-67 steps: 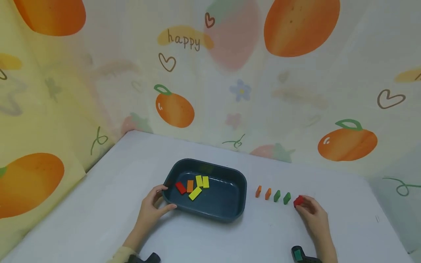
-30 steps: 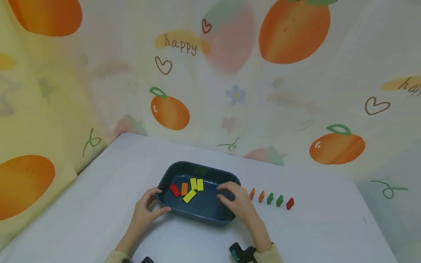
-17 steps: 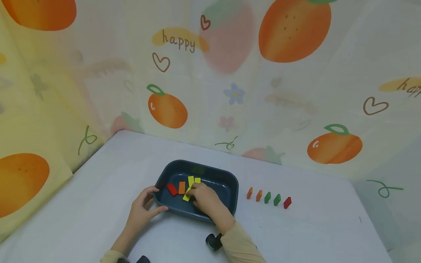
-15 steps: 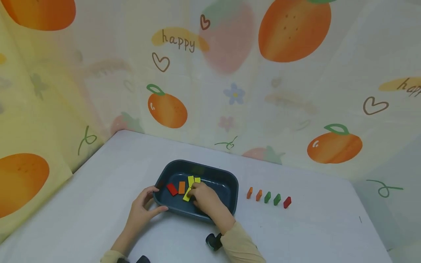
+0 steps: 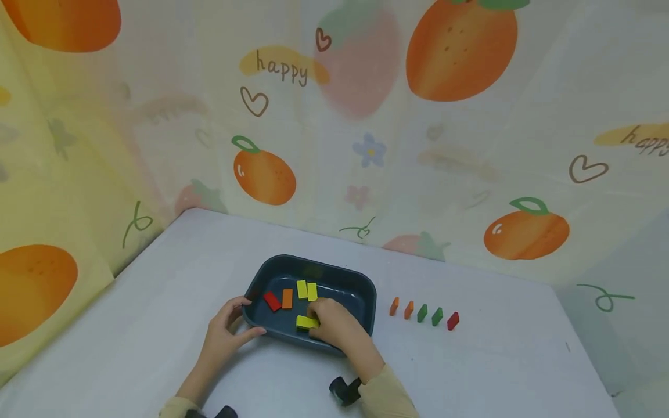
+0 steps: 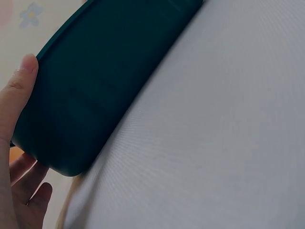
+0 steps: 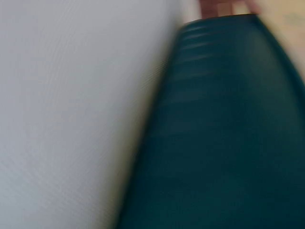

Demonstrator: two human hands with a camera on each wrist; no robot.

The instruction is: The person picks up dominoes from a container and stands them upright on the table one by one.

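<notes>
In the head view my left hand (image 5: 230, 325) grips the left end of a dark blue-green tray (image 5: 349, 295). The left wrist view has its thumb (image 6: 27, 71) at the rim and other fingers at the corner of the tray (image 6: 95, 86). My right hand (image 5: 337, 325) reaches inside and pinches a yellow block (image 5: 305, 323), tilted up near the front wall. Also in the tray lie a red block (image 5: 272, 301), an orange block (image 5: 287, 298) and two yellow blocks (image 5: 302, 289). In the right wrist view the tray's wall (image 7: 209, 124) hides the right fingertips.
Right of the tray several blocks stand on edge in a spaced row: two orange blocks (image 5: 394, 306), two green blocks (image 5: 422, 313) and a red block (image 5: 453, 321). They rest on a white table (image 5: 470, 371), with a fruit-print cloth (image 5: 366, 174) behind.
My right hand left the red block standing at the row's right end, moved left into the tray and took a yellow block, drawing it towards the front. The left hand keeps its hold.
</notes>
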